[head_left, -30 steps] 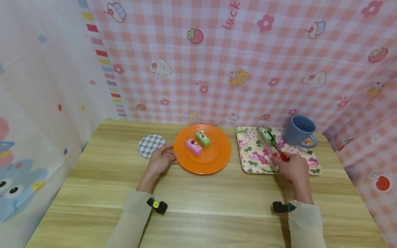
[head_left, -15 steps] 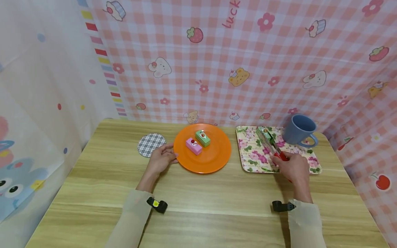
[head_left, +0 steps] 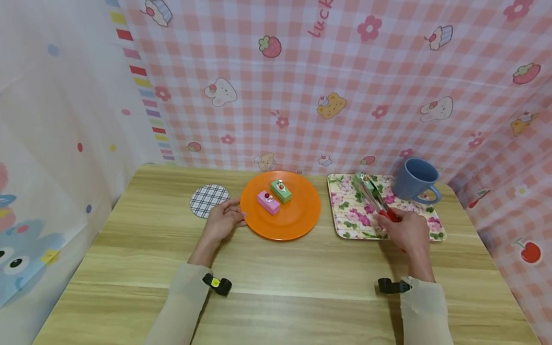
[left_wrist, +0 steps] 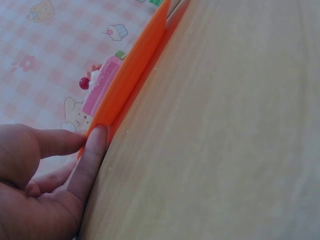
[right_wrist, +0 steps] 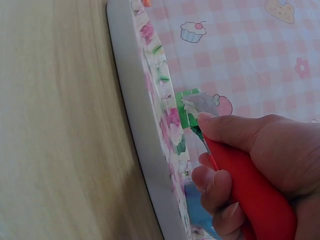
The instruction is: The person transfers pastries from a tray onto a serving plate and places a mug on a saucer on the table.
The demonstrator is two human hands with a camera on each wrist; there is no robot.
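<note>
At the left rim of the orange plate (head_left: 302, 211), my left hand (head_left: 222, 221) pinches the edge between thumb and finger. On that plate lie a pink toy cake slice (head_left: 268, 203) and a green toy cake slice (head_left: 281, 192), side by side. My right hand (head_left: 408, 232) grips red-handled tongs (head_left: 389, 214) over the floral tray (head_left: 349, 225). The tongs' metal ends reach another green cake slice (head_left: 361, 180) near the tray's back left corner. In the right wrist view the tongs' red handle (right_wrist: 255, 190) fills the palm, and the green cake (right_wrist: 186, 107) is partly hidden behind the thumb.
A blue mug (head_left: 415, 179) stands on the tray's back right part, close to the right hand. A round checked coaster (head_left: 209, 201) lies just left of the plate. The wooden table (head_left: 302, 282) ends at a pink checked cloth (head_left: 293, 86) behind.
On the tray, the green cake slice and the tongs' ends have shifted slightly left and back. My left hand stays at the plate's rim.
</note>
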